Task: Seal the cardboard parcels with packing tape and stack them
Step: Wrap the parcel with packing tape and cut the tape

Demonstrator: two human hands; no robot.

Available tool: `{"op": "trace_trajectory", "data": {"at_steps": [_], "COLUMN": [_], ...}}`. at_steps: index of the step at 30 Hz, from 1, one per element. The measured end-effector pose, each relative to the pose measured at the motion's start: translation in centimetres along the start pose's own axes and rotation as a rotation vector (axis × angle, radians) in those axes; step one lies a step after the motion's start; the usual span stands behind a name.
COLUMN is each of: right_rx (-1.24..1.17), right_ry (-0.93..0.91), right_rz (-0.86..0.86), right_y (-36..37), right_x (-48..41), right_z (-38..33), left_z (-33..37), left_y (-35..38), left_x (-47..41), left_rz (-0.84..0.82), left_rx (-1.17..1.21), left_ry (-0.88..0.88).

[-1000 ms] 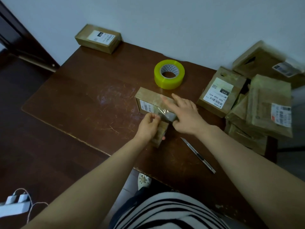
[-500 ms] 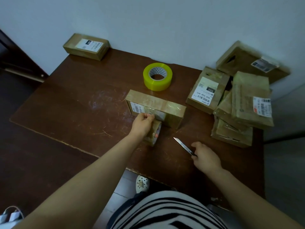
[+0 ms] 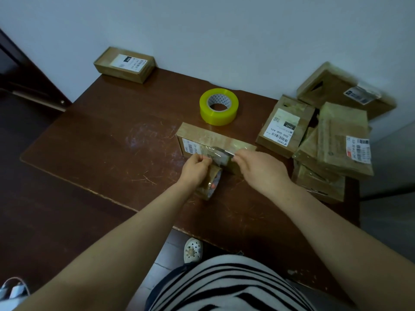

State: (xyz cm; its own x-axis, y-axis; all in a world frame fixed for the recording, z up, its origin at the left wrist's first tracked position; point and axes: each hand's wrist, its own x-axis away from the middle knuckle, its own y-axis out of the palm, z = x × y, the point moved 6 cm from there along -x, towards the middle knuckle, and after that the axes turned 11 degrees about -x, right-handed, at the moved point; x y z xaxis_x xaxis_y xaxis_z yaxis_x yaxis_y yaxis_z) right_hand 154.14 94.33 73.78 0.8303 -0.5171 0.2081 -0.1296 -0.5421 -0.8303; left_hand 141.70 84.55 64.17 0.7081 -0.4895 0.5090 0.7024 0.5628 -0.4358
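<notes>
- Scratched surface [image 3: 112, 142] held parcel [image 3: 202, 134]; left hand [image 3: 195, 168] pinched tape [image 3: 216, 151] drawn from tape roll [image 3: 212, 184].
- Right hand [image 3: 261, 170] gripped utility knife [image 3: 227, 152]; blade close to left hand, a slip could nick it.

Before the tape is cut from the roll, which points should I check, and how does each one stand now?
1. Tape strip runs from the parcel to the tape roll: ok.
2. Left hand holds the tape roll: ok.
3. Right hand holds the utility knife, with its blade at the strip: ok.
4. Left hand is clear of the blade: cannot tell; they are close.
5. Parcel rests on the table: ok.
6. Tape lies smooth on the parcel top: cannot tell.
</notes>
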Motion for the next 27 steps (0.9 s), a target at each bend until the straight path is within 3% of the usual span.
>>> {"op": "trace_trajectory", "data": {"at_steps": [4, 12, 14, 18, 21, 24, 27], "right_rx": [0.301, 0.526, 0.448, -0.016, -0.214, -0.205, -0.001], "right_ry": [0.003, -0.001, 0.07, 0.321, 0.441, 0.434, 0.228], "right_rz": [-0.054, -0.156, -0.193, -0.279, -0.309, -0.263, -0.129], "right_y": [0.9, 2.6, 3.4, 5.9, 8.3, 8.8, 6.5], "right_x": [-2.1, -1.9, -1.4, 0.6, 2.5, 3.0, 2.1], "right_z": [-1.5, -0.8, 1.2, 6.8, 10.1, 11.4, 9.2], "left_z": [-0.1, -0.1, -0.1, 0.1, 0.3, 0.5, 0.4], "left_y": [-0.3, -0.8, -0.9, -0.7, -0.5, -0.5, -0.4], "left_x": [0.1, 0.2, 0.1, 0.0, 0.1, 0.2, 0.1], "left_rz": [0.014, 0.023, 0.016, 0.005, -0.006, -0.008, -0.014], "left_rx": [-0.018, -0.031, -0.033, -0.041, -0.046, -0.059, -0.068], "left_ry": [0.006, 0.016, 0.015, 0.015, 0.015, 0.016, 0.012]}}
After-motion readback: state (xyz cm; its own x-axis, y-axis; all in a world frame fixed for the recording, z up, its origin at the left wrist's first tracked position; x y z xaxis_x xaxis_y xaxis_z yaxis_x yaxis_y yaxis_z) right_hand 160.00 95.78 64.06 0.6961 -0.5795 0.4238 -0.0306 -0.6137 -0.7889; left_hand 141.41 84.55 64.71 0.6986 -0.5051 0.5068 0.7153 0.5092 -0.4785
